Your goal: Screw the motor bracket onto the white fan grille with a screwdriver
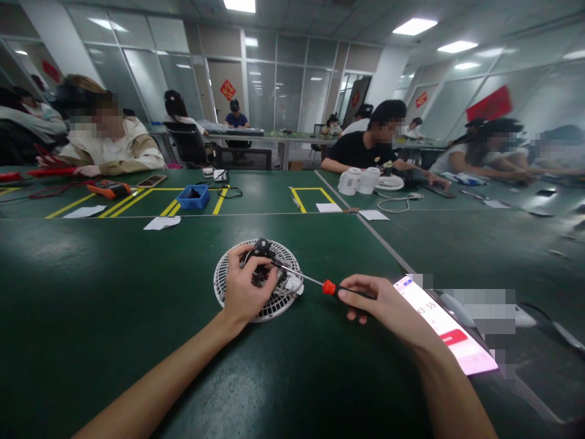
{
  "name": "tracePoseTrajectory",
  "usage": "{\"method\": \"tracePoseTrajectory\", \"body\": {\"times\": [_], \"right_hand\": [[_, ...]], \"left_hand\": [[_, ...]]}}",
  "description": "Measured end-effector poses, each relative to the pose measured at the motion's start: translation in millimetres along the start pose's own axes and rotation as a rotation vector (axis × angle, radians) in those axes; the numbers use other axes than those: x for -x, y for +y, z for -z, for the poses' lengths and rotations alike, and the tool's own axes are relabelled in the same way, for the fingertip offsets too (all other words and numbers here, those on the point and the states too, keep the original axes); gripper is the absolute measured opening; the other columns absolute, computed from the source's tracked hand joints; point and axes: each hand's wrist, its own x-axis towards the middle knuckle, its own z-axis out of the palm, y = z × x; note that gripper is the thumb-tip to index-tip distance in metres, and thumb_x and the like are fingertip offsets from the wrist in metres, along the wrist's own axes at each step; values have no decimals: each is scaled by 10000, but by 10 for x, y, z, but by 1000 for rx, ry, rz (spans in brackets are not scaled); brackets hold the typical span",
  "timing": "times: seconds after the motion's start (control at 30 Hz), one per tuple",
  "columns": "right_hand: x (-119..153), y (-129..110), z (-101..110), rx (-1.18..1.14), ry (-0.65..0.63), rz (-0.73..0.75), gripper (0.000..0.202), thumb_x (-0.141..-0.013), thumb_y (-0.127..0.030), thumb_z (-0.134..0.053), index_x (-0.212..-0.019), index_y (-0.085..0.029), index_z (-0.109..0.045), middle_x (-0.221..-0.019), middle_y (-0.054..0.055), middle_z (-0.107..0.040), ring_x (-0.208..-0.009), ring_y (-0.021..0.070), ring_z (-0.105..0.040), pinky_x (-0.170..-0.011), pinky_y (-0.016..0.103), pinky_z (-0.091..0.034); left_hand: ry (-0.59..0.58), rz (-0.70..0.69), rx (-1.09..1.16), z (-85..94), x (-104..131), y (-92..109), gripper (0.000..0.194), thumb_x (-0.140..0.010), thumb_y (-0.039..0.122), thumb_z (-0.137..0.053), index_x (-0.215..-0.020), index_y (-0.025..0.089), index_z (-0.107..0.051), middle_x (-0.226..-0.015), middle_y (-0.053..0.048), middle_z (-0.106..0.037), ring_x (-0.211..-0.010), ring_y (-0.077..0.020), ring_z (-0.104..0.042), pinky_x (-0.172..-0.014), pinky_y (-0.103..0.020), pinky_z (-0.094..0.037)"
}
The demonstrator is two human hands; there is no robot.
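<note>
A round white slotted grille (269,314) lies on the green table, bearing a dark motor-like assembly (262,246) and white parts. My left hand (247,286) is over its left side, fingers curled round the dark assembly. In my right hand (370,299), to the right of the grille, is a screwdriver (329,287) with a red and black handle. Its shaft points left and its tip meets the assembly close to my left fingertips; the exact contact spot is too small to tell.
A lit phone (445,326) lies beside my right forearm. Farther off are a blue bin (193,198), paper slips (162,223), an orange meter (109,189) and white housings (350,181). Several people sit at tables beyond.
</note>
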Motion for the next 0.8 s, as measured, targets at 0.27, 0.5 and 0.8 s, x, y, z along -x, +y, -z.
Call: {"method": "tracePoseTrajectory", "body": {"times": [0.27,0.5,0.8], "right_hand": [[0,-14,-27,-26,15,-2,439,-766,-605,-748,-832,-175,-688,-710,5,-640,-498,94,-552,-433,223,-362],[19,-57,-33,-65,-33,-30,451,-787,-620,-718,-738,-176,-659,-636,-6,-610,-443,72,-472,-406,213,-315],[-8,26,-19,-78,-18,-7,434,-796,-579,-751,-926,-166,-722,-713,3,-651,-463,77,-483,-423,229,-302]], "left_hand": [[-12,14,-9,-4,15,-17,124,-837,251,-748,-941,203,-702,-1272,-94,-516,-1227,-262,-558,-1035,-486,-556],[-5,11,0,-3,15,-11,111,-843,254,-747,-935,208,-704,-1263,-92,-518,-1217,-257,-564,-1023,-475,-560],[-7,6,7,-10,21,-29,128,-837,249,-755,-948,213,-702,-1279,-85,-513,-1228,-260,-552,-1031,-487,-548]]}}
